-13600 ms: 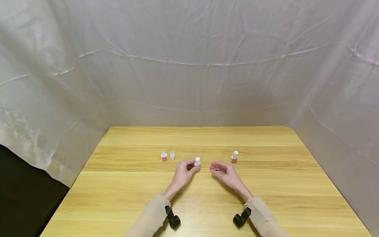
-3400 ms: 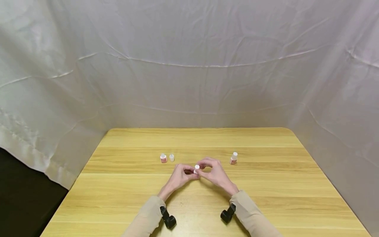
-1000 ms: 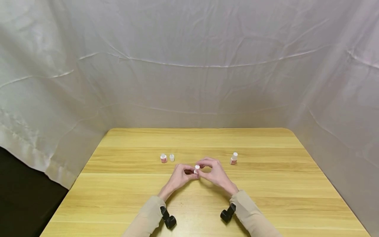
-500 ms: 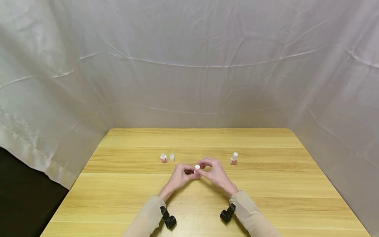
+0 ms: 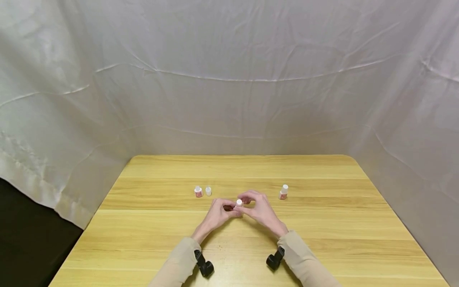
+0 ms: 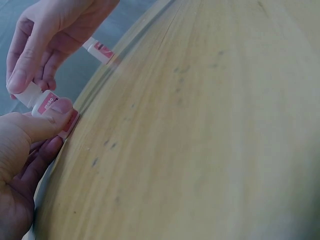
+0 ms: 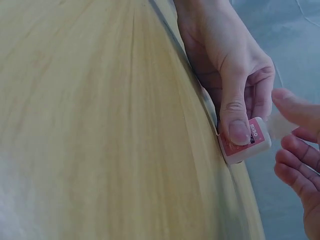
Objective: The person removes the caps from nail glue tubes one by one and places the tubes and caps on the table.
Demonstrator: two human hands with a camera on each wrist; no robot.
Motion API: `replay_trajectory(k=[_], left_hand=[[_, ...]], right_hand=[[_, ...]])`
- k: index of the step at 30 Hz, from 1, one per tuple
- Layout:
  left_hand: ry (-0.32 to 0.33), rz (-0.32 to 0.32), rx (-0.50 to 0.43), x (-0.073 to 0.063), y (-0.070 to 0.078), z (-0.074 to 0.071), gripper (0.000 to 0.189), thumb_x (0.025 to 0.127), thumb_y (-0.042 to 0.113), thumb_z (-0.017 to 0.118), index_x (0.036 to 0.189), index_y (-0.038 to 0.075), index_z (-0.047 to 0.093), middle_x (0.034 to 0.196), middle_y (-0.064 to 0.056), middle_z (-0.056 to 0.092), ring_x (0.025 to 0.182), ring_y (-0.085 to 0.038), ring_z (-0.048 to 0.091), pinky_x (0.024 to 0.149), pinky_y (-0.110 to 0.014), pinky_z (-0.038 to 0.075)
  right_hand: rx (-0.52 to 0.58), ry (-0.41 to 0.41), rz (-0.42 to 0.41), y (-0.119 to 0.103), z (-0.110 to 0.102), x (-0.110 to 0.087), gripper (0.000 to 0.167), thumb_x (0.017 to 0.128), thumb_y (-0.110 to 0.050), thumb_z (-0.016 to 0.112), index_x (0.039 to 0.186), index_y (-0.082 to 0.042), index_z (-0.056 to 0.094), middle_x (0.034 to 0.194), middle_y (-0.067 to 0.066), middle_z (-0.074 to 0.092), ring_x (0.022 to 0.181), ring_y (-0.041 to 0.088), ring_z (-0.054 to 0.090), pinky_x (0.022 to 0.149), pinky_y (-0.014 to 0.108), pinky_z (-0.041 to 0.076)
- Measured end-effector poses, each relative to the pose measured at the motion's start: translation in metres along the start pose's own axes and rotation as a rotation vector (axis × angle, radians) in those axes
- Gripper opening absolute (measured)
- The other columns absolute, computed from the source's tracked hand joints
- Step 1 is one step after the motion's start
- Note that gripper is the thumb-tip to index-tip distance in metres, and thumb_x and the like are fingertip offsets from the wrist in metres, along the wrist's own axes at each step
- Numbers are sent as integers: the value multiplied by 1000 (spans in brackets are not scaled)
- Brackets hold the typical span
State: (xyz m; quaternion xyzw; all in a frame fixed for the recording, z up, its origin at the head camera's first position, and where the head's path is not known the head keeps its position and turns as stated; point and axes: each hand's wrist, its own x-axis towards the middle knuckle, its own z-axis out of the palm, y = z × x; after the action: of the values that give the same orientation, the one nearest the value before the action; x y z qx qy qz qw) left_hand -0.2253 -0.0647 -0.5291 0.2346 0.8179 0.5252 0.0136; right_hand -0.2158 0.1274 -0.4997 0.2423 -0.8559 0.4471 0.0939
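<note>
Two hands meeting over mid-worktop [image 5: 251, 255], each busy with one small bottle [image 5: 238, 204]. Left hand [image 5: 219, 212] pinching the red-labelled body between thumb and fingers, seen close in the wrist views [image 7: 245, 141]. Right hand [image 5: 261, 209] curled over the white cap [image 6: 26, 93], fingertips nipping it from above. Bottle held just above the wood, between both palms. Best done, by the look of it, with body kept steady and upright, twisting only at the cap, grip light enough not to squeeze the soft wall, wrists braced low. Farther out: capped bottle [image 5: 283, 191] to the right, well apart; open bottle [image 5: 198, 191] and loose cap [image 5: 208, 191] side by side to the left. Beyond, grey cloth [image 5: 229, 79] as backdrop.
</note>
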Motion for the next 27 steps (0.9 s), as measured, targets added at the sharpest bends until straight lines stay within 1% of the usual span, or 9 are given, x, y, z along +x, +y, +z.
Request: replay_trajectory(k=[4,7,9,11,15,18,21,25,27], left_hand=[[3,-5,-26,0,0,1,18,83,18,83,98,8,80,92,-9,80,80,-13,72,75,-19,58],[1,-8,-42,0,0,1,19,82,17,83,98,8,80,93,-10,80,81,-17,73,75,-19,58],[-1,-10,-47,-1,0,1,19,82,17,83,99,9,80,93,-10,80,82,-17,74,76,-19,58],[-6,-9,-35,-1,0,1,20,83,17,83,100,8,80,93,-10,80,81,-14,73,76,-19,59],[-12,-8,-19,0,0,0,22,82,16,83,101,6,79,94,-10,79,80,-9,72,76,-19,58],[-15,-13,-14,0,-1,0,22,83,17,82,101,5,79,93,-10,79,79,-7,70,75,-19,58],[-14,-16,-11,0,0,0,21,83,18,82,100,7,79,93,-9,79,79,-7,70,75,-19,58],[-1,-7,-13,-1,0,0,19,83,18,83,99,9,80,92,-8,80,80,-11,72,75,-19,58],[4,-4,-22,-1,0,0,19,82,18,83,99,9,80,93,-9,80,81,-13,73,76,-19,58]], right_hand=[[-8,17,-3,-1,1,0,26,79,-14,85,102,-5,75,93,5,74,84,19,67,78,38,60],[-4,23,-9,-3,0,0,20,80,-12,84,98,-8,76,91,4,74,83,18,67,78,38,60],[6,24,-17,-3,0,0,18,80,-11,84,97,-8,76,91,4,75,82,17,67,79,37,60],[25,17,-30,-3,-1,-1,18,81,-9,83,98,-7,76,92,4,75,83,17,67,80,36,60],[58,-1,-58,-1,-2,-1,21,82,-7,81,102,-3,75,94,5,76,84,18,68,82,31,59],[64,-14,-67,0,-2,-2,28,83,-7,81,109,0,73,98,7,76,87,22,68,84,33,58],[53,-12,-51,0,-1,-2,35,81,-10,83,113,1,72,100,8,76,88,23,68,84,38,59],[29,19,-26,0,1,0,37,78,-13,86,111,0,72,97,7,76,87,20,68,82,35,59],[24,38,-25,-1,3,0,34,77,-13,86,106,-2,74,94,7,76,85,18,67,81,32,59]])
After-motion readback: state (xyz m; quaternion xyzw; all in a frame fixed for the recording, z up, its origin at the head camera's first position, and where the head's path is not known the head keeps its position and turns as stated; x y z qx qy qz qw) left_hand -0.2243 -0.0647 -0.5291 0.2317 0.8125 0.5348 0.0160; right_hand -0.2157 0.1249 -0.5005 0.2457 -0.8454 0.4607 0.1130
